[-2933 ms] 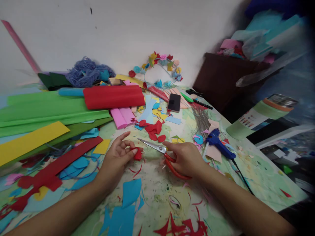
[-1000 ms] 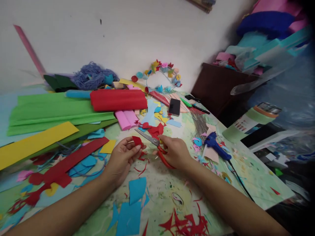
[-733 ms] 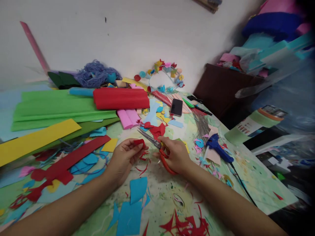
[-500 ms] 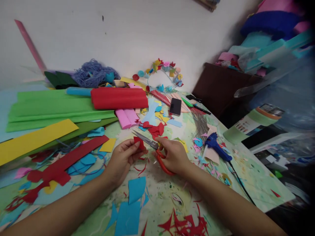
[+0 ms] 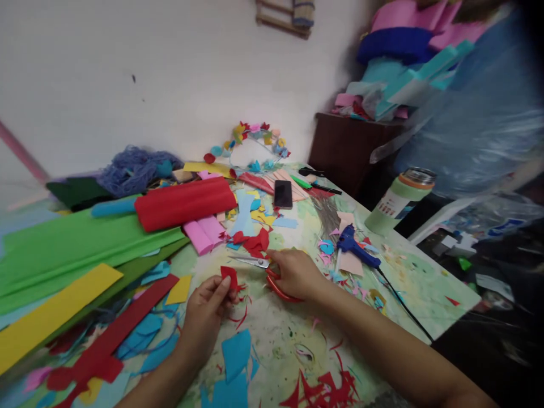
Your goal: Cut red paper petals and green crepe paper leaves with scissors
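Note:
Between the thumb and fingers of my left hand (image 5: 210,303) is a small piece of red paper (image 5: 228,276). My right hand (image 5: 295,275) grips a pair of scissors (image 5: 255,261) by the orange handles, the blades pointing left. Those blades sit above and to the right of the red piece, apart from it. Cut red petal shapes (image 5: 257,241) lie just beyond the blades. Below my hands are blue paper pieces (image 5: 236,354) and a heap of red scraps (image 5: 325,388).
Rolls of red paper (image 5: 187,203) and green paper (image 5: 76,243) lie at left. Beyond stand blue yarn (image 5: 138,170) and a flower wreath (image 5: 255,139). A phone (image 5: 283,194), a blue glue gun (image 5: 357,247) with its cord and a green bottle (image 5: 393,204) are on the right.
The scissors have drawn away from the red piece, and the blades look closer together. My left hand has moved lower and left. The camera view has turned to the right.

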The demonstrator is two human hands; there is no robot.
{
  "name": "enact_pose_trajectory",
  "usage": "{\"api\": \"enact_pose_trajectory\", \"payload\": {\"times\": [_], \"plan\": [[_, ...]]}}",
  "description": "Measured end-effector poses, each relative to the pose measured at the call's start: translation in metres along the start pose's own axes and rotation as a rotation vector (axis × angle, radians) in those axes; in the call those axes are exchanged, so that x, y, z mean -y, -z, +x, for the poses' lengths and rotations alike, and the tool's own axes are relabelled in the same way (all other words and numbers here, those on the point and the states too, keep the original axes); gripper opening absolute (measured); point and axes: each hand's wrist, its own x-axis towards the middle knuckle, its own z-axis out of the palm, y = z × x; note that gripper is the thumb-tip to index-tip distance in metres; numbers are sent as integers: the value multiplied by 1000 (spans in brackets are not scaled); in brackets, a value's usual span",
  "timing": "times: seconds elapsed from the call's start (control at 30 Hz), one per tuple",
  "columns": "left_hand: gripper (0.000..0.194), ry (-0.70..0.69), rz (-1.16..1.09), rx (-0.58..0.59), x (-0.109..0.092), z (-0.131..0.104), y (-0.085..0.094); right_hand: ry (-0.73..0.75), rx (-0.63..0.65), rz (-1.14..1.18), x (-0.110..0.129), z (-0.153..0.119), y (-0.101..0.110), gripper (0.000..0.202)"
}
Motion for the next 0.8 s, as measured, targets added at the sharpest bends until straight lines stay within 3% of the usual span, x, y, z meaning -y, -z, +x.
{"api": "enact_pose_trajectory", "payload": {"times": [0.27,0.43,0.57,0.8], "plan": [[32,30,51,-33,4,3,3,-207,-128,137,-55,-12,24,46],[33,57,191,-12,0,7,-1,-268,-216,188,-66,-13,20,49],[32,135,302,98,-11,22,-13,-279,-246,249,-66,-13,15,53],[34,155,329,78,-26,68,-48,-303,-313,311,-71,-14,20,57]]}}
